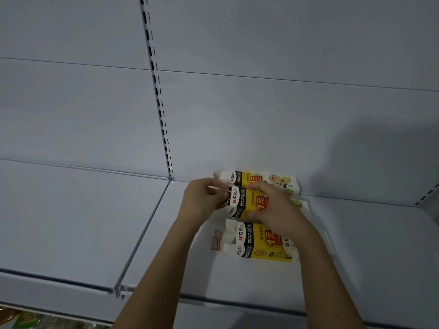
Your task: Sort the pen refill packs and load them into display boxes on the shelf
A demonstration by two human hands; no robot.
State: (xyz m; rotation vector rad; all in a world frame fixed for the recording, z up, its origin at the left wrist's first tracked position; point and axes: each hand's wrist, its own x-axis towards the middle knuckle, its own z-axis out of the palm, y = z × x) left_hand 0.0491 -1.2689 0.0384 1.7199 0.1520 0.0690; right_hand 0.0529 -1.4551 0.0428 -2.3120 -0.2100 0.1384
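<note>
Three yellow, black and white display boxes lie on their sides on the white shelf [356,245]. The far box [259,179] rests against the back panel. My right hand [275,205] grips the middle box [247,201] from the top. At that box's open left end, my left hand [202,198] pinches something white and thin, perhaps a flap or refill packs. The near box [263,242] lies closest to me with its white end flaps open to the left. Both forearms reach in from below.
A small red and white tab or pack [216,239] lies left of the near box. A slotted upright [156,91] divides the back panel, and a seam [145,231] splits the shelf boards. A shelf end bracket [427,193] shows at the far right.
</note>
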